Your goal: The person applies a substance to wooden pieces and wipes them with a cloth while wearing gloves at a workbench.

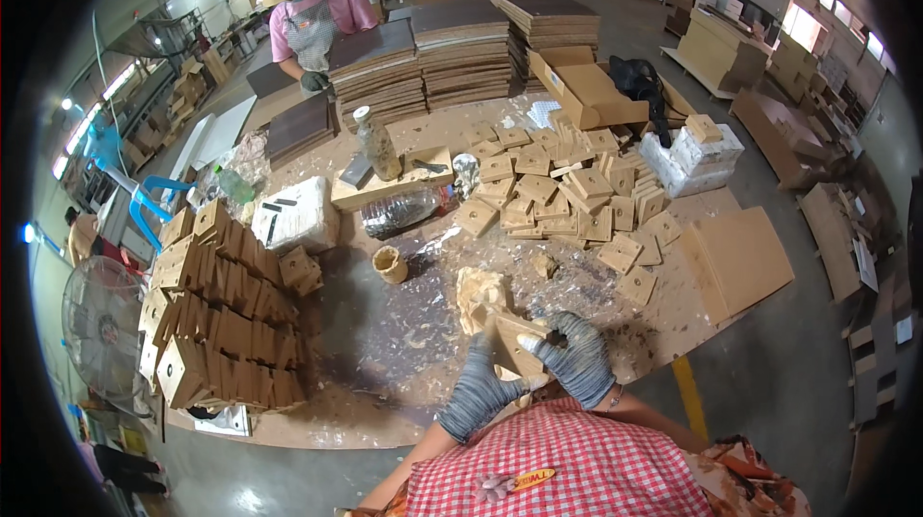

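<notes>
Close to my body, at the table's near edge, both gloved hands grip one light-brown wooden block point(514, 342). My left hand point(478, 390) closes on it from the left and below. My right hand point(580, 356) is closed at its right side, with the thumb on its face; a small dark bit shows by those fingers, too small to name. Just beyond the block lies a lumpy cream-coloured mass point(484, 294), like putty. A loose pile of similar wooden blocks point(553, 192), several with a hole, spreads farther off. Tall rows of blocks point(226, 315) stand stacked at the left.
A small crusted cup point(389, 265), a clear plastic bottle point(399, 212) on its side and an upright dirty bottle point(377, 144) stand mid-table. Flat cardboard point(738, 262) lies right. Stacked dark boards point(461, 56) line the far side, where a co-worker point(312, 22) stands. A fan point(101, 325) is left.
</notes>
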A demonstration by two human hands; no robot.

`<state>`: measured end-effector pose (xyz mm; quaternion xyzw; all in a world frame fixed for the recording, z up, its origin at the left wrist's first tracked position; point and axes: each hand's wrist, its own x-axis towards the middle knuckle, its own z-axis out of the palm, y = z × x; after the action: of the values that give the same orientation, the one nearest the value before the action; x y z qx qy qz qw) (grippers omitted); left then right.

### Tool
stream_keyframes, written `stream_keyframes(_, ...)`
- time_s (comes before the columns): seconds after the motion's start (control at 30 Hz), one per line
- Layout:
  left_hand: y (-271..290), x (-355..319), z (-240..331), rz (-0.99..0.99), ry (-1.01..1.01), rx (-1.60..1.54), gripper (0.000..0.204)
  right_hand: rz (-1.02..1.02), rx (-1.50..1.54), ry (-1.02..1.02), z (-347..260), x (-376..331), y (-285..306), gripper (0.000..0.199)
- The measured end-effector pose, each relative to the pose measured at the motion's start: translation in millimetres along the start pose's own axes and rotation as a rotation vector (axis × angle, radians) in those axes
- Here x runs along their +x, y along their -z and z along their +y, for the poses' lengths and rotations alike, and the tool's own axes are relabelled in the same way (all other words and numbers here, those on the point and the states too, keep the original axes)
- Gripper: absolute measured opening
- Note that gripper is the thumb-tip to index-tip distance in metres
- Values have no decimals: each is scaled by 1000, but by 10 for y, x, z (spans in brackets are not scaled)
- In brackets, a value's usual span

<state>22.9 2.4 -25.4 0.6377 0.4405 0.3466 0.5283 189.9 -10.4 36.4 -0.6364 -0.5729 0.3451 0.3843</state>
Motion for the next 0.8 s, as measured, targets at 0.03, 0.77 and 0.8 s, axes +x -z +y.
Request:
stream_keyframes(0.03,5,0,-29,25,16,41,116,-54,34,-20,-51,2,-15,44)
stream_keyframes(0.77,405,-4,-36,325,123,-65,107,53,-522,60,1873,1761,-433,44)
stream_keyframes(0.8,419,12,-48,330,145,-26,107,46,-539,40,1902,1775,-454,44)
